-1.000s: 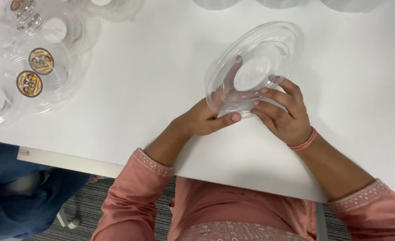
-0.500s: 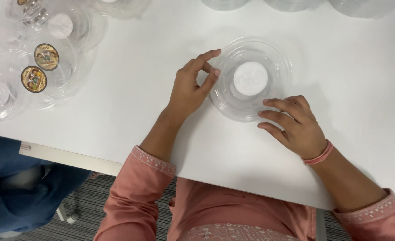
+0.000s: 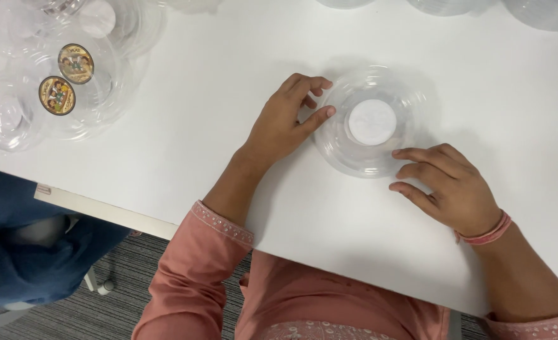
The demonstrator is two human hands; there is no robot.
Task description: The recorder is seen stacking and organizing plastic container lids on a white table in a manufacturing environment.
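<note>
The clear plastic bowl (image 3: 370, 123) lies flat on the white table (image 3: 216, 82), directly ahead of you, with a white round disc (image 3: 372, 121) at its centre. Your left hand (image 3: 283, 123) rests on the table at the bowl's left rim; its fingers are loosely curled, thumb and fingertips touching the rim without gripping it. Your right hand (image 3: 452, 189) lies flat at the bowl's lower right edge, fingers extended and released, the fingertips at or just beside the rim; whether they touch it cannot be told. A pink band (image 3: 485, 234) sits on the right wrist.

At the table's far left stands a cluster of clear plastic containers (image 3: 52, 75), two bearing round brown stickers (image 3: 64, 79). More clear containers line the far edge. Below the table's near edge you see grey striped carpet (image 3: 83, 315) and a blue-clad leg (image 3: 33, 252) of another person.
</note>
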